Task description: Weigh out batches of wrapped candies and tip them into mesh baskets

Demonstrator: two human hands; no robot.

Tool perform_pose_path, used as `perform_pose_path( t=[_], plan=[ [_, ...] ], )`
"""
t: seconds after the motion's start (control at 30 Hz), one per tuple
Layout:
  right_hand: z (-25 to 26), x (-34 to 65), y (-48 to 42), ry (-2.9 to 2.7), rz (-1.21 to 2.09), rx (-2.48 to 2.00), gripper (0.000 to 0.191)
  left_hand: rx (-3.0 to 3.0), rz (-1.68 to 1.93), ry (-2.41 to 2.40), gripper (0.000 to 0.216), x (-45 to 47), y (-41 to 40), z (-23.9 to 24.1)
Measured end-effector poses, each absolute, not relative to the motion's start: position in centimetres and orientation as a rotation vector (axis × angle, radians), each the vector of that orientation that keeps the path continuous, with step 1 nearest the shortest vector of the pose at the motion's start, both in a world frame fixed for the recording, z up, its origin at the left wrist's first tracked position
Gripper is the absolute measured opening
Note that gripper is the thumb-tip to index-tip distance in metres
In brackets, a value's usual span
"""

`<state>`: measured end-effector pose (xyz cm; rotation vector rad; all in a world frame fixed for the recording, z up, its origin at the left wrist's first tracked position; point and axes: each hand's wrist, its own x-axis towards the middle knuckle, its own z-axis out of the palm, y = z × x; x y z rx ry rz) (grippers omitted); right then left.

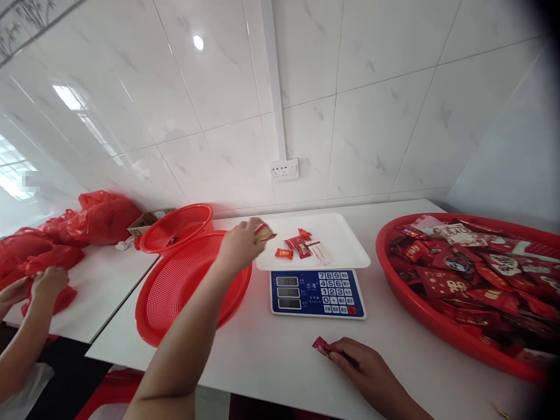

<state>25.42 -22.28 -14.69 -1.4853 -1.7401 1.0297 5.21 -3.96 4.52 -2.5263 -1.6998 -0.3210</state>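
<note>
My left hand (241, 245) is closed on a gold-and-red packet (265, 232) above the left edge of the white weighing tray (345, 233). On that tray lie several red wrapped candies (301, 247) and a cream-coloured packet (321, 254). A blue scale panel (311, 289) with number keys and small displays fronts the tray; its digits are too faint to read surely. Low in front of the scale, my right hand (363, 364) pinches a small red wrapped candy (322, 346) just over the tabletop.
A large red basket (389, 274) full of red packets stands at the right. Two red baskets stand left, a perforated one (164, 297) in front of another (175, 227). Further left are red plastic bags (107, 216), a cardboard box (146, 220) and another person's hands (48, 286).
</note>
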Motion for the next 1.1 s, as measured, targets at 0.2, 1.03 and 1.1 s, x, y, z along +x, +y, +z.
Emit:
perform_pose_path(
  t=[0.2, 1.03, 1.1],
  plan=[
    [-14.8, 25.3, -21.9, -1.757, 1.017, -1.523, 0.036, -2.677, -0.325, -1.666, 0.044, 2.3, -3.3, 3.9],
    [-14.2, 25.1, -22.6, -1.726, 0.937, -1.557, 0.037, -2.783, -0.102, -1.524, 0.036, 13.3, 0.5, -2.7],
    [-14.2, 25.1, -22.6, -1.729, 0.938, -1.550, 0.037, -2.742, -0.126, -1.548, 0.031, 12.3, 0.6, -1.8]
  ],
)
